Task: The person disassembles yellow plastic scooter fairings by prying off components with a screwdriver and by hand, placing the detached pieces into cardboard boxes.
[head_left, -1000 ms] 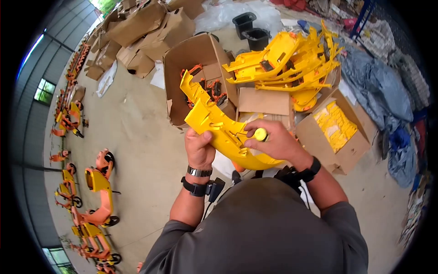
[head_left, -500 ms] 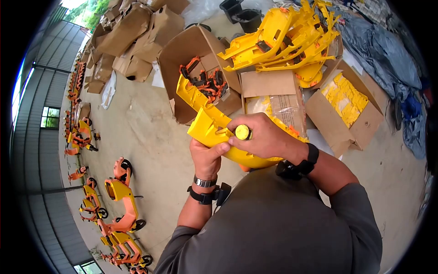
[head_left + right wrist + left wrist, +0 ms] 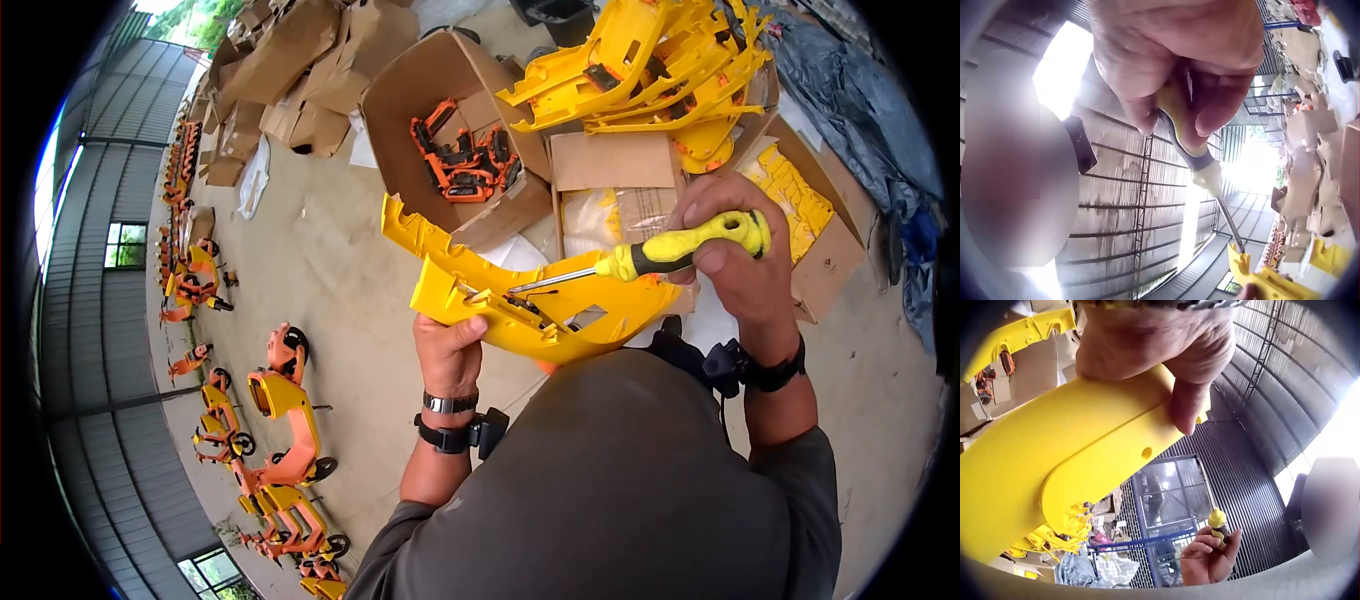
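Two hands busy: my left hand [image 3: 447, 345] grips yellow plastic panel [image 3: 520, 300]; my right hand [image 3: 735, 250] grips screwdriver [image 3: 660, 252], tip at panel. Box [image 3: 455, 120] behind.

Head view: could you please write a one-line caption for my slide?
Left hand holds a yellow plastic shell while the right hand points a yellow-handled screwdriver into it.
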`<action>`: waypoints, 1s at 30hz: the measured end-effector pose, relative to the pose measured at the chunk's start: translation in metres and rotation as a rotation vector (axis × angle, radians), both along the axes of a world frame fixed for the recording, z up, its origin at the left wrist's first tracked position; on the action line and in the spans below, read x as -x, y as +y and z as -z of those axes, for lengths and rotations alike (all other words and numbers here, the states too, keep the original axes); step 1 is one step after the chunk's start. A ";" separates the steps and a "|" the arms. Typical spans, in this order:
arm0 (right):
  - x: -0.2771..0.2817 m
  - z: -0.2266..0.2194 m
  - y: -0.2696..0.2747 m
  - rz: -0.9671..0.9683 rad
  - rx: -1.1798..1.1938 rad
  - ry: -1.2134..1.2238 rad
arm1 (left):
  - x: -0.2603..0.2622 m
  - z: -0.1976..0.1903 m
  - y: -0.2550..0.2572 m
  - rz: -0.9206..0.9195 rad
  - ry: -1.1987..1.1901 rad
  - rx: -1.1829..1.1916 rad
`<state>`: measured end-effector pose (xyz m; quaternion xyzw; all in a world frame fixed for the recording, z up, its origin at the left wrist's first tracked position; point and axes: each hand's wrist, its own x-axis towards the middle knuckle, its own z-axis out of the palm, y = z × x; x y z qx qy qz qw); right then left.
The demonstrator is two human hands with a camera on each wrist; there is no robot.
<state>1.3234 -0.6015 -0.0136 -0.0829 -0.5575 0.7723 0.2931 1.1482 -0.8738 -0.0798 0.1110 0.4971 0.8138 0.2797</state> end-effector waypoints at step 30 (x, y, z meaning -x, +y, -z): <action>-0.023 0.025 -0.025 -0.193 -0.354 -0.198 | -0.008 -0.003 -0.020 -0.017 0.068 -0.011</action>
